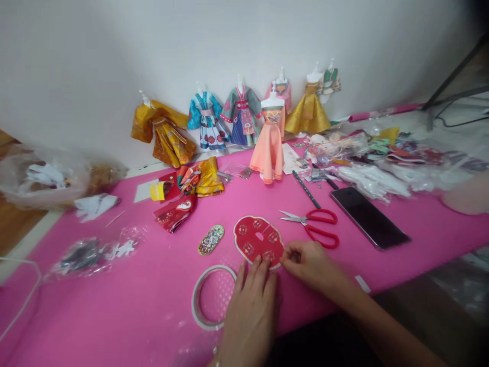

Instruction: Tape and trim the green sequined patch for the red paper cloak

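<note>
A red cloth doll collar (263,235) lies flat on the pink table cover, scalloped, with gold motifs, a pale trimmed edge, a central hole and a slit. My left hand (250,306) rests on its near edge, fingers stretched out flat. At the collar's right edge, my right hand (305,262) is closed, thumb and forefinger pinched on the border; the exact grip is partly hidden. Red-handled scissors (323,218) lie beyond the right hand with blades apart. A roll of tape (195,300) lies beside the left hand. Left of the collar is a glittery oval clip (211,239).
Doll forms in small dresses (240,114) stand along the wall. A phone (370,219) and a dark pencil (305,188) lie to the right, before piled plastic bags (382,176). Folded fabric pieces (208,178) and a bag of small parts (86,255) are on the left.
</note>
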`<state>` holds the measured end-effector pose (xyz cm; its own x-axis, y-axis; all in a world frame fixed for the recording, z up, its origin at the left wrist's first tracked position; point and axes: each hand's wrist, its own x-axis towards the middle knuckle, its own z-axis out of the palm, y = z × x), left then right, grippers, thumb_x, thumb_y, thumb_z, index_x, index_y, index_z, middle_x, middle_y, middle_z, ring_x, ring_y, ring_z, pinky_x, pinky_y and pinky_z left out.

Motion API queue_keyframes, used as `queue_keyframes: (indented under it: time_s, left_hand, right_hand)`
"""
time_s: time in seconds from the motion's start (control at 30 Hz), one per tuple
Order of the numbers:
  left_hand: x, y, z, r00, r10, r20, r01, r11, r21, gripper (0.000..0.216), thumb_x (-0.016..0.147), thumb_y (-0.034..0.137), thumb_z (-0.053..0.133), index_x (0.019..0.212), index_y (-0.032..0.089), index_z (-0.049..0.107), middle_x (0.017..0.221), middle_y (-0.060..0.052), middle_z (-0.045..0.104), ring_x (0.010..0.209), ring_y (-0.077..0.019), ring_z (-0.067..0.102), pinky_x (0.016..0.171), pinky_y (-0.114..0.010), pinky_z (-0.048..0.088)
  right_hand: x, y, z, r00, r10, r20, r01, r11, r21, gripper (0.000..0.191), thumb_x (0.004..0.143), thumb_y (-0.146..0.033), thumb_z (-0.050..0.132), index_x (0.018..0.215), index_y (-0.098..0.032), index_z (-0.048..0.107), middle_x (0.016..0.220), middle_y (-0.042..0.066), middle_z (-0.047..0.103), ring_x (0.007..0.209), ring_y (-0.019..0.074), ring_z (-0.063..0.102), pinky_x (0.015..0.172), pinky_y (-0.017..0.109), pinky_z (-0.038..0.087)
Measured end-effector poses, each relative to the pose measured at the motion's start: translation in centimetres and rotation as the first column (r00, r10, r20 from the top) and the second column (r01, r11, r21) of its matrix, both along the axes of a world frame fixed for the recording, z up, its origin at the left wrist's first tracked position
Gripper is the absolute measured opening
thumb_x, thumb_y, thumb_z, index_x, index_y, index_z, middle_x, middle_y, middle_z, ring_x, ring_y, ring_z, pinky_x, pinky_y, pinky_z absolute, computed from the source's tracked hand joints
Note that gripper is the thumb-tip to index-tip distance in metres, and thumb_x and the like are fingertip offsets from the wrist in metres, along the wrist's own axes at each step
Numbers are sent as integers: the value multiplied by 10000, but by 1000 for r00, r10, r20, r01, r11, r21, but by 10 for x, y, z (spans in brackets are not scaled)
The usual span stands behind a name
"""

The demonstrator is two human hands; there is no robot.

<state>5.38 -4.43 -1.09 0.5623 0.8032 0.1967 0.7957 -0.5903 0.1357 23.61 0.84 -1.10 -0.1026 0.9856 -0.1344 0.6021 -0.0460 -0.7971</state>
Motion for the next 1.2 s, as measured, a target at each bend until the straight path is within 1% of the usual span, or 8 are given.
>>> queue_keyframes:
  time_s: [0.2,0.33,0.53,0.67,0.8,1.0,1.2]
  left_hand:
    - [0,-1,-1,999,-2,-44,1,999,-35,315,1037,209,455,1299,149,620,1414,-126,639,1307,-300,606,1120,-562,480]
    - [0,-2,-3,996,-12,-88,7,999,-53,353,1037,201,446,1350,130,592,1428,-134,629,1333,-309,583,1129,-569,467]
    - [2,-2,-4,998,0,-67,-3,1000,-30,337,1048,219,428,1309,142,627,1414,-117,644,1330,-299,586,1130,-560,469]
    - [2,-2,0,996,-9,-85,6,1000,-30,338,1052,211,415,1299,134,632,1416,-124,641,1333,-303,585,1130,-556,471]
    - [3,-2,3,993,-18,-118,13,999,-44,334,1032,181,446,1310,120,621,1427,-137,631,1340,-320,577,1126,-565,474]
    - [4,-1,1,993,-21,-120,12,998,-68,342,1036,183,437,1324,120,610,1431,-135,627,1345,-324,570,1127,-590,462]
    - [4,-1,2,992,-17,-122,10,998,-60,351,1051,189,407,1336,128,602,1437,-129,621,1353,-305,562,1143,-568,448]
  right_hand:
    - [-3,-3,1,996,-24,89,24,1000,-4,114,732,-210,556,623,-210,589,598,-4,630,572,154,536,571,272,339]
    - [-4,-4,3,988,-42,148,43,999,-6,113,734,-221,571,625,-209,598,599,8,642,573,167,547,573,281,331]
    - [-6,-5,5,979,-60,197,62,998,-4,134,743,-226,587,611,-215,597,605,17,659,583,176,570,578,283,341]
    - [-7,-4,6,976,-56,211,60,998,-11,124,741,-204,583,620,-219,608,614,14,671,591,176,580,580,281,351]
    - [-6,-3,6,975,-49,216,54,998,-19,135,743,-196,581,611,-222,600,610,12,669,590,175,580,578,278,364]
    - [-6,-3,5,979,-42,200,47,999,-24,130,743,-198,574,617,-221,598,615,11,665,590,171,579,576,272,374]
    - [-4,-3,2,982,-51,181,55,998,-18,121,731,-202,578,612,-218,597,597,0,650,583,162,569,564,262,373]
